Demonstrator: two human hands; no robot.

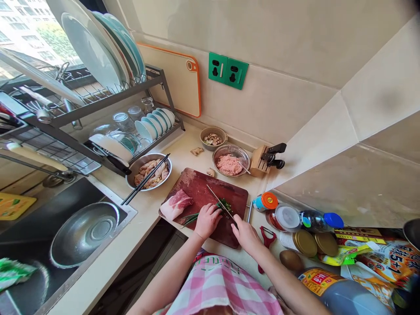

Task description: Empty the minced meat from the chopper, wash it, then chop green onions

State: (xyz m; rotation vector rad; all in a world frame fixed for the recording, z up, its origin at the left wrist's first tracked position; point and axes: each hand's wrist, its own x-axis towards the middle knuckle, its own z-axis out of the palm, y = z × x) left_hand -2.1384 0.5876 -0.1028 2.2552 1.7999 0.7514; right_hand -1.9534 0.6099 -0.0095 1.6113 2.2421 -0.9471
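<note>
My left hand (207,222) is closed over a bunch of green onions (190,218) on the dark red cutting board (197,181), its fingertips curled beside the blade. In my right hand (246,235) is the handle of a kitchen knife (215,195), mostly hidden by the fingers. The blade slants across the board to the upper left. Chopped green onion (225,204) lies in a small heap against the blade. A piece of raw pork (177,204) rests at the board's left end, apart from both hands.
Behind the board stand a bowl of minced meat (229,164), a knife block (262,162) and a small basket (213,138). A bowl of chicken pieces (151,171) with chopsticks across it is left. Jars (288,217) and a red peeler (268,236) lie right; the sink (121,216) is far left.
</note>
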